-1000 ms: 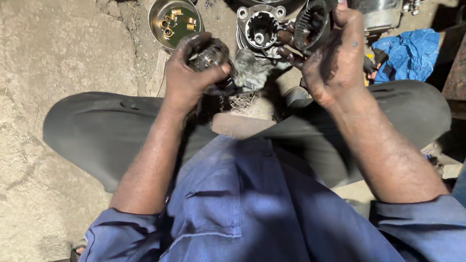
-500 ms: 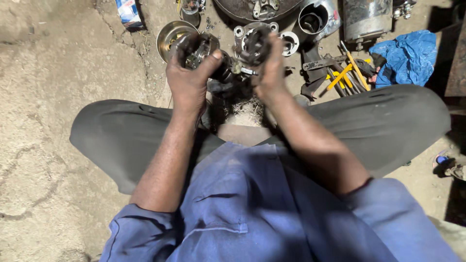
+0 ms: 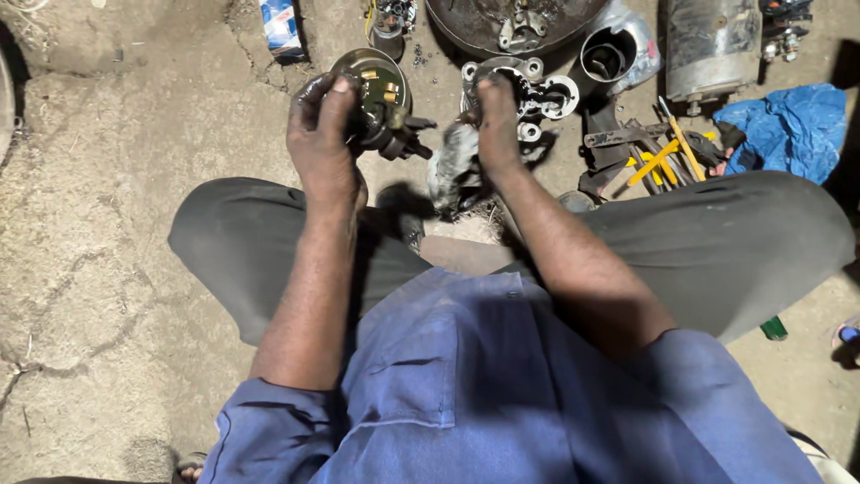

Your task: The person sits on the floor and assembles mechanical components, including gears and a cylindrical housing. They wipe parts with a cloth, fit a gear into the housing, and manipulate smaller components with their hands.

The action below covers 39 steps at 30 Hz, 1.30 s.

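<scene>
My left hand (image 3: 324,134) grips a dark, greasy metal part (image 3: 391,134) and holds it above the ground in front of my knees. Just behind it lies a round metal cap (image 3: 381,76) with brass bits inside. My right hand (image 3: 495,116) reaches forward and rests its fingers on a silver motor end housing (image 3: 530,90) that lies on the ground. A dirty grey rag (image 3: 452,170) hangs below the right hand; whether the hand holds it I cannot tell.
A large dark round pan (image 3: 511,22), a shiny metal cylinder (image 3: 614,54) and a grey motor body (image 3: 712,49) lie at the top. Yellow-handled tools (image 3: 663,157) and a blue plastic bag (image 3: 788,130) are on the right. A small blue box (image 3: 280,25) sits top left on cracked concrete.
The view has shifted, showing more ground ahead. My right hand came down from the raised toothed part to the silver housing on the ground. The left hand keeps its grip on the dark part.
</scene>
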Tool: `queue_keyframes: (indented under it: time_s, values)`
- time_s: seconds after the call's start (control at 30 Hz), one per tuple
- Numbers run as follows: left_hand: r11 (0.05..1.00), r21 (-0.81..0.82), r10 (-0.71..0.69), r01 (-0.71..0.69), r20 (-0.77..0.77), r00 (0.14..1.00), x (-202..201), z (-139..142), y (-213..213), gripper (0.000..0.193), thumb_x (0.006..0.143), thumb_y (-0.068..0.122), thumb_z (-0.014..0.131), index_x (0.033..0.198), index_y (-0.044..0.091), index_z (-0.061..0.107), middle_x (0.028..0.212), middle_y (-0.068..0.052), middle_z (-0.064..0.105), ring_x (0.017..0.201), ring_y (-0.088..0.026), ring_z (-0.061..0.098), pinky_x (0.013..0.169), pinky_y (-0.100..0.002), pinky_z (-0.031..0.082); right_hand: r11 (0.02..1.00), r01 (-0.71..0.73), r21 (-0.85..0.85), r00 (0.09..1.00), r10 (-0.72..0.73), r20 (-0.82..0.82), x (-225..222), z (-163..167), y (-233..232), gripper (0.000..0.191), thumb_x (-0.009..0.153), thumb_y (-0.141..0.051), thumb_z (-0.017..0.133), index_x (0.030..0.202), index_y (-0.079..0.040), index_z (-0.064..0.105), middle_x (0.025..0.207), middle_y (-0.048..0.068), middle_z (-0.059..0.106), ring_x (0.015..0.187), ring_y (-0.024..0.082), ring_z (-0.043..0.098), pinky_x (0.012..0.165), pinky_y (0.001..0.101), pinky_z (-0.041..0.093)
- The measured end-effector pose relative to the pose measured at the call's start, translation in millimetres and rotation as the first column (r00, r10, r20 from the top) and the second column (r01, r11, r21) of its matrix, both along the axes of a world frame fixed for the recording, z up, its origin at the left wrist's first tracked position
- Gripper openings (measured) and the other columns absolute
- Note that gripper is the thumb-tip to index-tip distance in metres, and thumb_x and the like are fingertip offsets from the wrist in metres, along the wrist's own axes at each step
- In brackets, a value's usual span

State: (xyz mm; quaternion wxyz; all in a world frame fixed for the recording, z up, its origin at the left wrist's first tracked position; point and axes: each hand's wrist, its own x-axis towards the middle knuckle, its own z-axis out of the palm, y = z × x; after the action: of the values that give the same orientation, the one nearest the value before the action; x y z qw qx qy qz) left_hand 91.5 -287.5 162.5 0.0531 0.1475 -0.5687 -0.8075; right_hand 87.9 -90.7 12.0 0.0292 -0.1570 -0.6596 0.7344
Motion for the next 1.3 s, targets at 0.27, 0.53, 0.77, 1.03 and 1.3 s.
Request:
queue_keyframes:
  time_s: [0.27,0.53,0.77,1.03,1.3]
  values:
    - [0.999,-0.025,-0.031,0.032,0.048,0.998,7.6,-10.9,1.7,0.061,0.085,0.037,0.078,0.13,0.001,0.056,0.121,-0.015,0.065,0.117,-0.024,0.067,0.092,-0.044,0.068,0.908,-0.006,-0.418,0.997,-0.029,-0.078,7.8,40.1,-14.1,0.063,0.1,-0.054,0.043,0.135,-0.002,0.049,0.12,0.019,0.061,0.116,0.032,0.064,0.099,0.0488,0.055]
    - [0.994,-0.111,-0.005,-0.012,-0.154,0.988,24.5,-6.3,30.4,0.076,0.088,0.037,0.084,0.144,0.001,0.046,0.133,-0.015,0.058,0.126,-0.028,0.06,0.109,-0.042,0.057,0.348,0.36,-0.865,0.932,-0.088,0.353,26.5,63.6,-25.5,0.043,0.098,-0.047,0.051,0.112,-0.007,0.059,0.099,0.012,0.066,0.088,0.027,0.07,0.084,0.0459,0.064]
    - [0.901,-0.409,-0.27,0.144,-0.269,0.925,65.0,-5.3,65.4,0.098,0.08,0.033,0.097,0.152,0.007,0.034,0.145,-0.013,0.05,0.136,-0.028,0.055,0.119,-0.043,0.051,0.277,0.372,-0.886,0.919,0.02,0.393,16.8,69.4,-8.8,0.056,0.094,-0.056,0.046,0.101,-0.004,0.066,0.092,0.014,0.072,0.074,0.028,0.069,0.073,0.046,0.061]
    - [0.514,-0.855,-0.55,0.069,-0.266,0.792,62.3,2.9,74.9,0.109,0.072,0.048,0.096,0.155,0.012,0.036,0.153,-0.019,0.042,0.144,-0.037,0.047,0.123,-0.05,0.046,0.353,0.199,-0.914,0.98,-0.045,0.196,8.9,73.6,9.9,0.06,0.094,-0.059,0.045,0.104,-0.004,0.066,0.101,0.017,0.069,0.094,0.032,0.066,0.084,0.0477,0.058]
    - [0.299,-0.942,-0.713,0.153,-0.114,0.692,47.2,31.1,54.7,0.051,0.103,0.015,0.075,0.15,0.018,0.057,0.149,-0.009,0.053,0.137,-0.027,0.056,0.116,-0.041,0.053,0.507,0.518,-0.689,0.817,-0.056,0.573,12.6,85.9,10.5,0.064,0.089,-0.067,0.048,0.097,-0.007,0.068,0.082,0.01,0.064,0.076,0.024,0.063,0.065,0.0432,0.053]
